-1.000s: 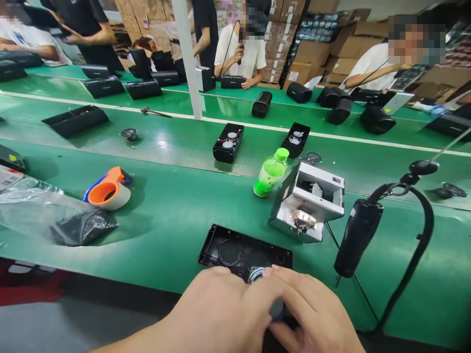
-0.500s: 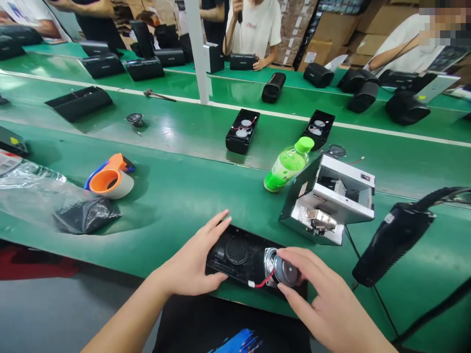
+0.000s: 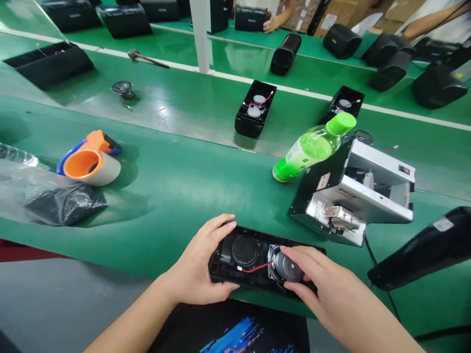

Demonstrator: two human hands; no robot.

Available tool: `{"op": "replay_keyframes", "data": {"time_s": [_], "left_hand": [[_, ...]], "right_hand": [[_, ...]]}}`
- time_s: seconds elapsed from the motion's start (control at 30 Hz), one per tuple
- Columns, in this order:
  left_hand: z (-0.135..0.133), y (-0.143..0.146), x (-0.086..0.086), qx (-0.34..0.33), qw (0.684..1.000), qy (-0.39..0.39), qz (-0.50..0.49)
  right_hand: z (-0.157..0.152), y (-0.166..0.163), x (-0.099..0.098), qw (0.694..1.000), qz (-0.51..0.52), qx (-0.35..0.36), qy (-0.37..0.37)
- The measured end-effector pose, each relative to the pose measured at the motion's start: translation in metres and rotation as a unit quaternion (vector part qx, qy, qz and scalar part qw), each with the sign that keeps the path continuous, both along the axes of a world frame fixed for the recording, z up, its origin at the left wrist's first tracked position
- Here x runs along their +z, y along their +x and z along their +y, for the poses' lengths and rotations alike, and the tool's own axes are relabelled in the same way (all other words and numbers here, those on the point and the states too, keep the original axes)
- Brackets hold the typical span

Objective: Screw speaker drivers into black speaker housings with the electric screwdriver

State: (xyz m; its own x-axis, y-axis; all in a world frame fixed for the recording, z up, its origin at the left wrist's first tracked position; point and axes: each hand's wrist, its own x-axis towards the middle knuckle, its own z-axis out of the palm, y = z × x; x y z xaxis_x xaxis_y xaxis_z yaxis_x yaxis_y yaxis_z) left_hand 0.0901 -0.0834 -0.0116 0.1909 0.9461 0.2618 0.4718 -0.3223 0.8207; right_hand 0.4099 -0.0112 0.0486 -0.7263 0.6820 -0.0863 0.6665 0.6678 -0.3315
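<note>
Hands split apart: a second ago both were bunched over the speaker driver (image 3: 287,267) at the near edge. Now left hand (image 3: 198,264) grips the left end of the black housing (image 3: 257,260), right hand (image 3: 327,289) presses the driver into its right-hand opening. Red wire (image 3: 253,268) now lies across the housing. Camera tilted down; co-workers' upper bodies out of frame.
</note>
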Motion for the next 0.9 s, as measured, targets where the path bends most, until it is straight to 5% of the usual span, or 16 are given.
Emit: {"op": "replay_keyframes", "data": {"time_s": [0.3,0.53,0.9], "left_hand": [[0.000,0.000,-0.001,0.002,1.000,-0.003,-0.012],[0.001,0.000,-0.002,0.000,1.000,0.002,-0.006],[0.002,-0.001,-0.002,-0.003,1.000,-0.001,-0.012]], "right_hand": [[-0.002,-0.007,-0.011,0.997,-0.070,0.034,0.011],[-0.012,-0.017,-0.003,0.994,-0.090,0.018,0.061],[-0.009,-0.020,0.004,0.991,-0.123,0.024,0.039]]}}
